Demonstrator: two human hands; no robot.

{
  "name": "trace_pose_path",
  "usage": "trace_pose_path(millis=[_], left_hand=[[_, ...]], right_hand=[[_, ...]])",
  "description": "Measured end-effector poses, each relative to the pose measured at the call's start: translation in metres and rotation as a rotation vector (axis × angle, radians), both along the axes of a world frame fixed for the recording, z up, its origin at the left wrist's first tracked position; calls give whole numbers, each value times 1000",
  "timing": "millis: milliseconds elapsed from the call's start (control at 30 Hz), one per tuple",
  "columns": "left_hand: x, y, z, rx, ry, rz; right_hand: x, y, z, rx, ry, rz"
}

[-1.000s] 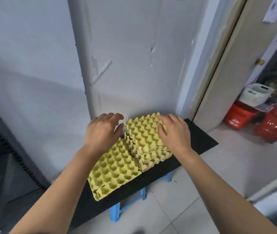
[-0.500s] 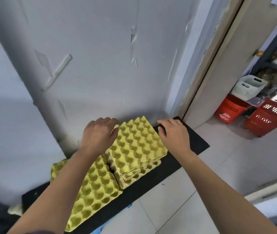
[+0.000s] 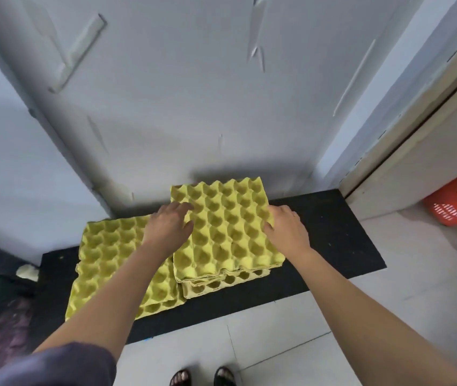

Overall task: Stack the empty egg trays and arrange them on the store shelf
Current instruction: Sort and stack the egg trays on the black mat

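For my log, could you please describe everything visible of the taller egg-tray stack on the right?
The taller stack is several yellow, pulp-like trays, nested, with empty cups facing up. Its lower trays jut out unevenly in front. It lies flat on the black board by the wall, beside a lower stack. The left hand lies on its left edge; the right hand holds its right edge.
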State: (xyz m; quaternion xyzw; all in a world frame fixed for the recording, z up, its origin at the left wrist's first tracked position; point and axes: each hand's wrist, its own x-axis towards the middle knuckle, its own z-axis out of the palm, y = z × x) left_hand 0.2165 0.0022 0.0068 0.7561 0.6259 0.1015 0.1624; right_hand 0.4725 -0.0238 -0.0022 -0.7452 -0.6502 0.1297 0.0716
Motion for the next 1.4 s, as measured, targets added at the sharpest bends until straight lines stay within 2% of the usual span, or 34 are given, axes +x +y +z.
trace_pose_path(millis=[133,267,333,433,500,600,767,967,1133,1400], left_hand=[[8,12,-43,-237,72,110],[7,21,-85,-500,-117,422],[9,24,-102,-549,-147,457],[15,29,-115,-531,-274,559],[18,32,-116,-506,-319,653],[19,34,-116,-488,-284,722],[18,28,-110,-400,-230,701],[16,25,-107,-364,-437,735],[16,20,-94,-374,-529,730],[-1,23,-24,-244,-621,654]], right_hand=[[14,14,-41,-176,57,-41],[20,28,-71,-302,133,-205],[21,36,-83,-352,217,-302],[21,47,-98,-361,323,-460],[20,49,-102,-333,298,-505],[19,48,-101,-279,206,-501],[19,39,-91,-169,179,-508],[15,40,-83,-85,321,-509],[12,36,-70,-51,359,-518],[-7,32,-5,69,420,-443]])
